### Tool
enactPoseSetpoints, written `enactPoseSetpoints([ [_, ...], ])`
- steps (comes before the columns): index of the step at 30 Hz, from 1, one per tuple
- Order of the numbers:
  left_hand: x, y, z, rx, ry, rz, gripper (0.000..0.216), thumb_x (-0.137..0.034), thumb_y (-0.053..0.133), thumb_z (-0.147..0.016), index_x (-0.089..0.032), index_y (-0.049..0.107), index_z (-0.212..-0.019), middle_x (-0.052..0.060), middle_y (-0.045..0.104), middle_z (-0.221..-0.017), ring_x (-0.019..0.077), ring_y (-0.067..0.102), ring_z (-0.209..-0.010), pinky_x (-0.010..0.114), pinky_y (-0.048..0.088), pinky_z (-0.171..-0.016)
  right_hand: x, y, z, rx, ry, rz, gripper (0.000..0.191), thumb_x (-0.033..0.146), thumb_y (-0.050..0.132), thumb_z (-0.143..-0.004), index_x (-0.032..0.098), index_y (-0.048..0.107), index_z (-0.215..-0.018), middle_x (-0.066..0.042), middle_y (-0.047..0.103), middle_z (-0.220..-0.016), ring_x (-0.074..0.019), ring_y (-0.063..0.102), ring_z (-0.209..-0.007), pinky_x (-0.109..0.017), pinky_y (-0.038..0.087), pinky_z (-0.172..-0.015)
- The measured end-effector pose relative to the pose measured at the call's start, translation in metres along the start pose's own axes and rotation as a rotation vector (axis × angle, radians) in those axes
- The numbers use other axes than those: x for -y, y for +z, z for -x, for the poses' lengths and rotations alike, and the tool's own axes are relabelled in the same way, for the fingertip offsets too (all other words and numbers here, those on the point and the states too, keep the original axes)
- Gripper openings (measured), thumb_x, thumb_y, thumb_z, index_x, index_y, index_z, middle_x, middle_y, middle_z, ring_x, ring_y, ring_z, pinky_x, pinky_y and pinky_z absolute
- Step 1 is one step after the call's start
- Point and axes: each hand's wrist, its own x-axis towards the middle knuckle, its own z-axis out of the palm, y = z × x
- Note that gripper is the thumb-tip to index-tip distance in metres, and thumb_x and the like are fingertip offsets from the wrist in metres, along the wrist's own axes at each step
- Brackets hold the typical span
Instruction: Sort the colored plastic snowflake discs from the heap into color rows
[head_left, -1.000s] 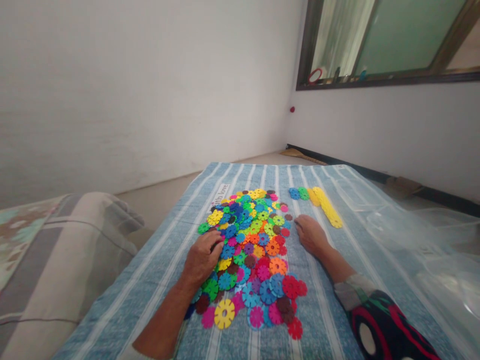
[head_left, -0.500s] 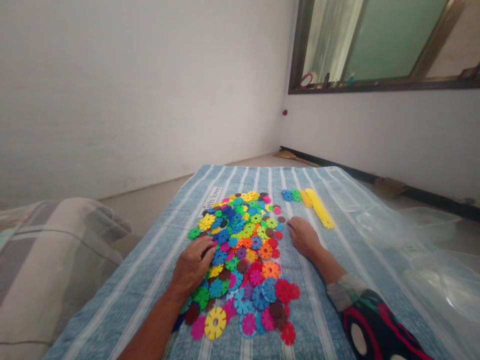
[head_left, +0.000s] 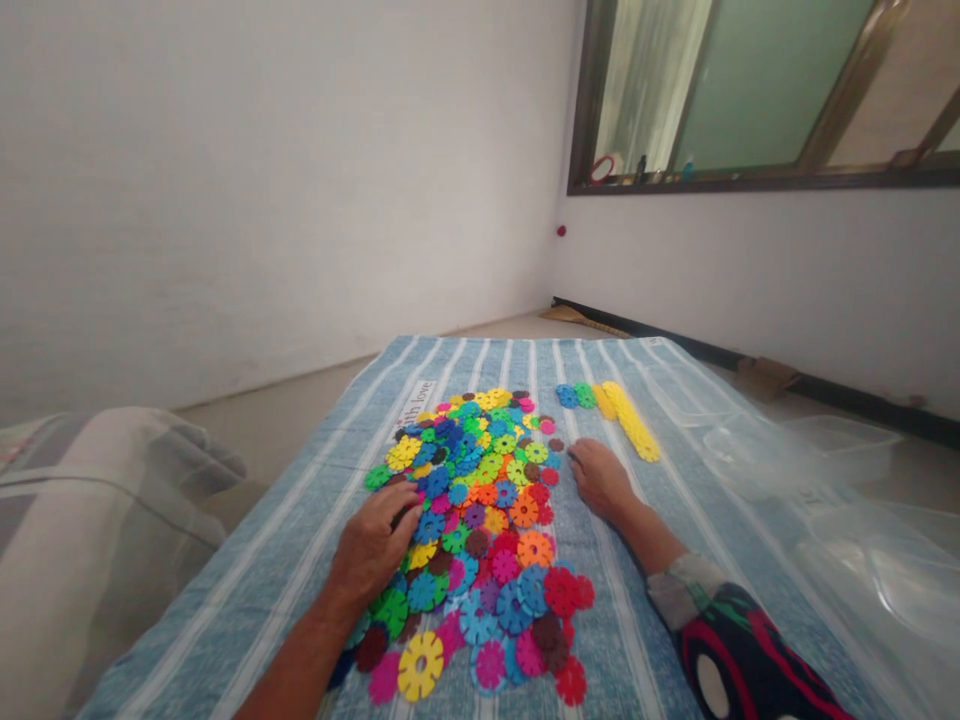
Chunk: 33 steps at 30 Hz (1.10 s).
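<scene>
A large pile of colourful notched plastic discs [head_left: 480, 500], shaped like flowers or gears, lies spread over a striped blue cloth. My left hand [head_left: 379, 535] rests at the pile's left edge, thumb and fingers apart, fingertips touching the discs near it; no disc shows in its grasp. To the right of the pile, my right hand [head_left: 600, 478] lies loosely on the cloth with nothing visible in it. Its fingers are slightly bent and partly hidden. Beyond it, an overlapping row of yellow discs [head_left: 630, 422] lies beside small groups of green discs [head_left: 584, 395] and blue discs [head_left: 567, 396].
Clear plastic boxes [head_left: 840, 445] stand along the right side of the striped cloth [head_left: 300, 560]. A grey checked cloth covers something [head_left: 112, 520] at the left. Behind are a white wall [head_left: 285, 180] and a window [head_left: 757, 90].
The view has shifted slightly, so everything sits a little lower and further left. Both hands keep nearly the same place beside the discs.
</scene>
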Motion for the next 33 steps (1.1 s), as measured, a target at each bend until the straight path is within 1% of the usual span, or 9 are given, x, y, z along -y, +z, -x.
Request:
enactPoseSetpoints([
  [3,0.002,0.0,0.0,0.017,-0.001,-0.022,0.036,-0.045,0.042,-0.084,-0.019,0.067,-0.084,0.008,0.071,-0.099,0.0218,0.064,-0.099,0.035,0.052,-0.09,0.001,-0.001,0.0,0.011,-0.002,0.006,0.018,0.019,0.043,-0.087,0.018,0.061,-0.091,-0.007,0.059,-0.097,-0.0178,0.051,-0.096,-0.026,0.035,-0.086],
  [7,0.005,0.001,0.0,0.015,0.008,-0.032,0.035,-0.045,0.043,-0.084,-0.02,0.067,-0.087,0.007,0.071,-0.1,0.0215,0.064,-0.1,0.034,0.051,-0.092,0.002,-0.001,-0.001,-0.005,-0.015,0.005,0.017,0.019,0.044,-0.087,0.018,0.061,-0.09,-0.007,0.059,-0.096,-0.0176,0.05,-0.096,-0.026,0.034,-0.086],
  [13,0.009,0.002,0.0,0.011,0.027,-0.059,0.037,-0.046,0.043,-0.084,-0.019,0.068,-0.089,0.007,0.072,-0.099,0.0214,0.065,-0.099,0.032,0.052,-0.089,0.002,0.0,-0.003,-0.013,-0.016,-0.009,0.015,0.019,0.045,-0.087,0.018,0.06,-0.088,-0.006,0.058,-0.095,-0.0168,0.05,-0.094,-0.026,0.033,-0.084],
  [20,0.012,0.001,-0.001,0.007,0.033,-0.074,0.04,-0.05,0.041,-0.085,-0.021,0.069,-0.087,0.005,0.072,-0.099,0.021,0.065,-0.098,0.032,0.053,-0.09,0.002,0.0,-0.005,-0.024,-0.012,-0.022,0.013,0.019,0.048,-0.085,0.018,0.061,-0.087,-0.006,0.058,-0.093,-0.0171,0.05,-0.093,-0.026,0.033,-0.083],
  [24,0.015,0.003,-0.001,-0.01,0.036,-0.087,0.042,-0.052,0.041,-0.084,-0.021,0.069,-0.087,0.005,0.072,-0.099,0.0215,0.066,-0.096,0.033,0.053,-0.088,0.005,0.0,-0.004,-0.056,-0.004,-0.058,0.014,0.018,0.048,-0.085,0.018,0.061,-0.086,-0.005,0.059,-0.093,-0.0167,0.05,-0.093,-0.026,0.034,-0.085],
  [27,0.018,0.003,-0.002,-0.019,0.036,-0.094,0.039,-0.053,0.043,-0.083,-0.024,0.069,-0.084,0.004,0.072,-0.097,0.0212,0.067,-0.093,0.032,0.054,-0.086,0.005,0.002,-0.005,-0.089,0.0,-0.094,0.014,0.017,0.048,-0.084,0.019,0.062,-0.086,-0.005,0.059,-0.094,-0.0167,0.051,-0.094,-0.026,0.034,-0.086],
  [30,0.016,0.001,-0.01,-0.045,0.03,-0.104,0.035,-0.051,0.044,-0.082,-0.026,0.069,-0.081,0.003,0.073,-0.095,0.0219,0.067,-0.091,0.034,0.054,-0.086,0.005,0.005,-0.005,-0.117,0.007,-0.127,0.014,0.017,0.049,-0.083,0.019,0.063,-0.084,-0.006,0.06,-0.093,-0.0171,0.051,-0.095,-0.027,0.035,-0.086],
  [33,0.005,0.0,-0.032,-0.074,0.04,-0.091,0.033,-0.049,0.045,-0.081,-0.026,0.068,-0.082,0.004,0.072,-0.095,0.023,0.066,-0.092,0.036,0.053,-0.087,0.005,0.008,-0.006,-0.154,0.022,-0.146,0.015,0.016,0.049,-0.083,0.019,0.063,-0.082,-0.005,0.06,-0.091,-0.0171,0.052,-0.094,-0.027,0.035,-0.086],
])
